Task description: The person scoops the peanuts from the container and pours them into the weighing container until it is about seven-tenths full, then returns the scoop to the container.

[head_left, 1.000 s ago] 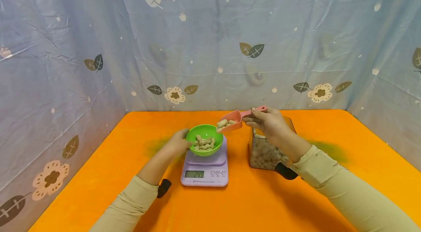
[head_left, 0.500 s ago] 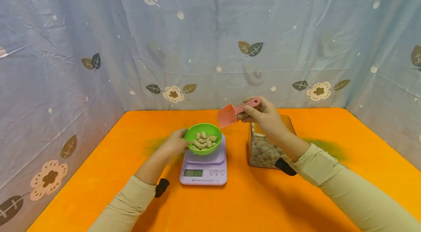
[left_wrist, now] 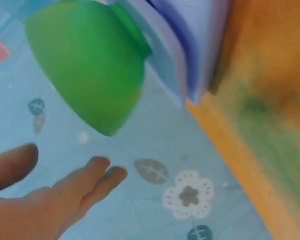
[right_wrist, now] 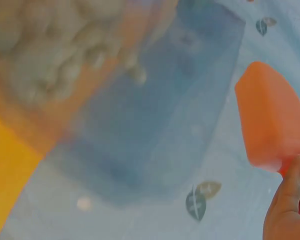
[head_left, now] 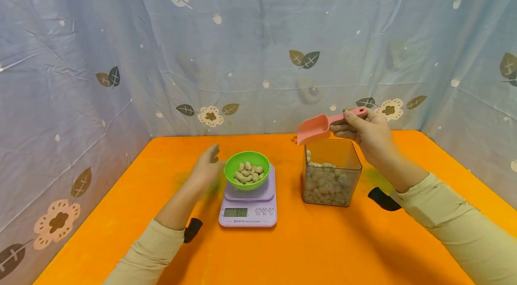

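Note:
My right hand (head_left: pixel 373 134) grips the handle of a pink scoop (head_left: pixel 314 129), held up over the back of a clear bin (head_left: pixel 331 186) of peanuts. No peanuts show in the scoop's bowl. Just left of a green bowl (head_left: pixel 247 158), my left hand (head_left: pixel 205 168) hangs in the air with its fingers extended. The left wrist view has a gap between those fingers (left_wrist: pixel 97 175) and the bowl's side. Several peanuts (head_left: pixel 248 173) lie in the bowl, which sits on a lilac kitchen scale (head_left: pixel 248 217) with a lit digital display.
An orange cloth (head_left: pixel 282 253) covers the table, and a blue patterned curtain (head_left: pixel 250 51) closes off the back and sides. Between scale and bin runs a strip of orange table. A black wrist strap (head_left: pixel 383 199) hangs at my right cuff.
The scoop has tipped its peanuts into the bowl, then moved right with my right hand to above the bin. My left hand has let go of the bowl's rim. The scale's reading has risen.

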